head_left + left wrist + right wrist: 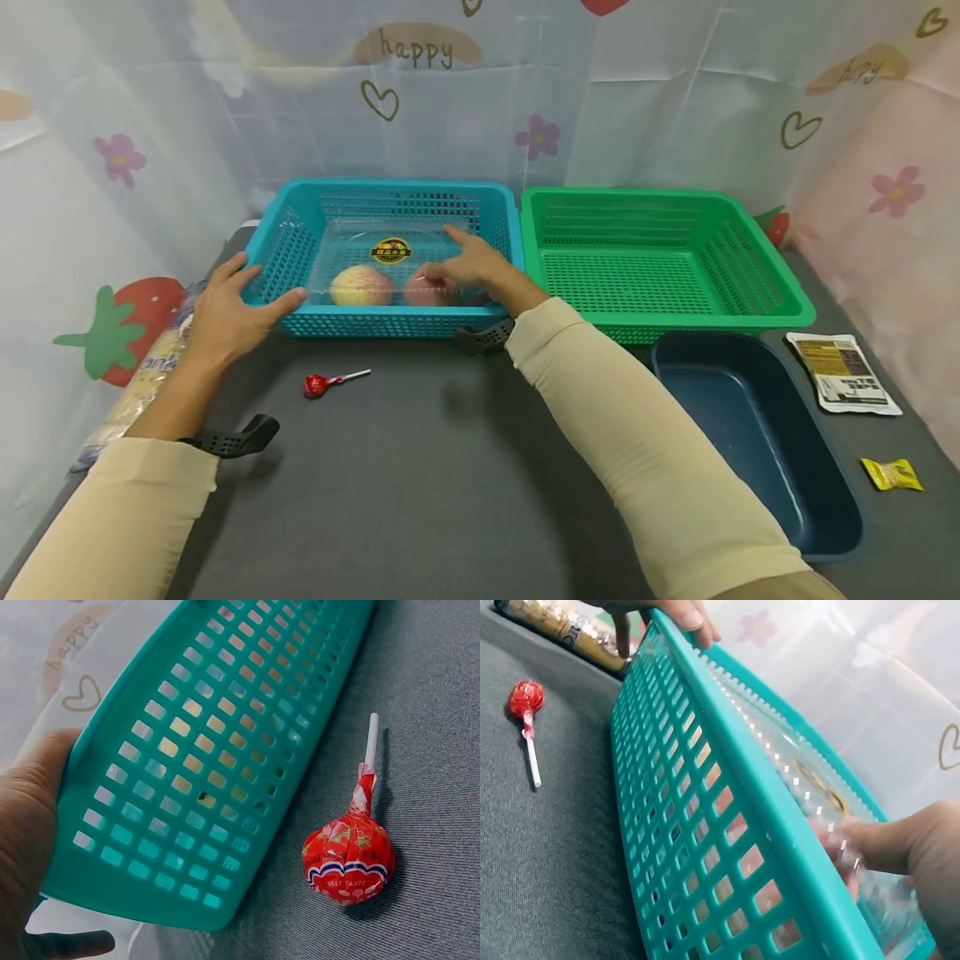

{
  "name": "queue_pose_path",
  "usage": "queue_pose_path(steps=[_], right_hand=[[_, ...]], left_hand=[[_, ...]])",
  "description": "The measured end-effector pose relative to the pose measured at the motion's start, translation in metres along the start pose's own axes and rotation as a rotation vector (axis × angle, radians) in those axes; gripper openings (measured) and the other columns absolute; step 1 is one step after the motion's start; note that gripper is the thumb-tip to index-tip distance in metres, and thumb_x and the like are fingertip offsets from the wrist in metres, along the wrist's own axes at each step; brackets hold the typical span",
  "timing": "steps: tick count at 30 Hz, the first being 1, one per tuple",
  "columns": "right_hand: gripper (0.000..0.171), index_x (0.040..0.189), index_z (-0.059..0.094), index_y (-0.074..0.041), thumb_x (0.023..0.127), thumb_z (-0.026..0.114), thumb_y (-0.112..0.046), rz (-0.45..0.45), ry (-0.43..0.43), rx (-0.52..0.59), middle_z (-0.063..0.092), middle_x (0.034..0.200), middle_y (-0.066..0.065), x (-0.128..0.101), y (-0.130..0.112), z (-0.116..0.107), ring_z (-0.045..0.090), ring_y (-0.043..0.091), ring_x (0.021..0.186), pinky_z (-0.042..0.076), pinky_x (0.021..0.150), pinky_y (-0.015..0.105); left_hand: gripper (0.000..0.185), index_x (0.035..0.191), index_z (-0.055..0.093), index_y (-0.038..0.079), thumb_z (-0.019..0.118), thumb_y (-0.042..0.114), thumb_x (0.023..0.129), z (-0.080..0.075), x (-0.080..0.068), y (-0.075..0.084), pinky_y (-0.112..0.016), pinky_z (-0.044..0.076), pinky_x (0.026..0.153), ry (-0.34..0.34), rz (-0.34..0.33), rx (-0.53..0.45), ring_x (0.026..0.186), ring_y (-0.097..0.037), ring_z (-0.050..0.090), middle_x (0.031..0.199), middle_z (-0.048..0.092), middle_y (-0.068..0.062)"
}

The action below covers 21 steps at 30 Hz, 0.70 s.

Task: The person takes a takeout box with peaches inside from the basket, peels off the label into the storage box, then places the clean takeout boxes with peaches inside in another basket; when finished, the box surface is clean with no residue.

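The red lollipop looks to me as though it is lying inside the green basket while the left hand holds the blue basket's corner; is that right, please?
Not quite: the red lollipop lies on the dark table in front of the blue basket, as the head view shows. The left hand does hold the blue basket's corner.

Dark grey table carrying teal basket and green basket sitting side by side at back, navy tray, lollipop, white pouch, yellow candy lying in front.
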State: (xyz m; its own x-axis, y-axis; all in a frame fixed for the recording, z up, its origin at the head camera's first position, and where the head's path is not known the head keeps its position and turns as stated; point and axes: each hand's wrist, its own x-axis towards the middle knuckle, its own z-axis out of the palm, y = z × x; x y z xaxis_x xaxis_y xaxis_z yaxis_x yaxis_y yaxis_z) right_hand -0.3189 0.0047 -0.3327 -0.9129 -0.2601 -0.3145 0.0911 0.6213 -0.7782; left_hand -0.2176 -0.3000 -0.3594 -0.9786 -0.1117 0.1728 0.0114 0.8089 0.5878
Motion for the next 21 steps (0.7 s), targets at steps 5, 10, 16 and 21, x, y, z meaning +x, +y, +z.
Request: queue_pose_path(steps=[5, 10, 16, 21], right_hand=[[0.073, 0.150, 0.029, -0.041, 0.090, 0.069, -0.027, -0.057, 0.022, 0.143, 0.018, 0.157, -0.001, -0.001, 0.000, -0.002, 0.038, 0.035, 0.130, 0.052, 0.071, 0.055], [0.067, 0.147, 0.037, -0.041, 0.091, 0.068, -0.021, -0.118, 0.043, 0.214, 0.022, 0.156, -0.004, -0.003, 0.000, -0.007, 0.036, 0.034, 0.132, 0.051, 0.071, 0.057], [0.065, 0.145, 0.040, -0.041, 0.091, 0.067, -0.016, -0.121, 0.040, 0.306, 0.022, 0.155, -0.005, -0.006, 0.000, -0.009, 0.038, 0.031, 0.131, 0.052, 0.069, 0.055], [0.065, 0.147, 0.038, -0.037, 0.093, 0.065, -0.013, -0.103, 0.040, 0.380, 0.021, 0.156, -0.003, -0.011, 0.000, -0.011, 0.037, 0.031, 0.132, 0.048, 0.076, 0.061]], left_hand=[[0.091, 0.147, 0.030, -0.006, 0.058, 0.058, 0.089, -0.001, 0.000, 0.002, -0.071, 0.018, 0.101, -0.007, -0.005, 0.000, 0.139, -0.049, 0.010, 0.158, 0.011, -0.019], [0.092, 0.148, 0.030, -0.005, 0.059, 0.059, 0.088, -0.003, 0.000, 0.004, -0.071, 0.018, 0.100, -0.008, -0.014, -0.001, 0.139, -0.048, 0.010, 0.158, 0.011, -0.019], [0.093, 0.148, 0.030, -0.005, 0.059, 0.059, 0.088, -0.002, 0.000, 0.004, -0.071, 0.020, 0.100, -0.015, -0.024, 0.000, 0.139, -0.048, 0.010, 0.157, 0.011, -0.020], [0.092, 0.148, 0.029, -0.005, 0.058, 0.059, 0.088, -0.002, 0.000, 0.004, -0.071, 0.019, 0.100, -0.016, -0.017, 0.002, 0.140, -0.048, 0.010, 0.158, 0.011, -0.019]])
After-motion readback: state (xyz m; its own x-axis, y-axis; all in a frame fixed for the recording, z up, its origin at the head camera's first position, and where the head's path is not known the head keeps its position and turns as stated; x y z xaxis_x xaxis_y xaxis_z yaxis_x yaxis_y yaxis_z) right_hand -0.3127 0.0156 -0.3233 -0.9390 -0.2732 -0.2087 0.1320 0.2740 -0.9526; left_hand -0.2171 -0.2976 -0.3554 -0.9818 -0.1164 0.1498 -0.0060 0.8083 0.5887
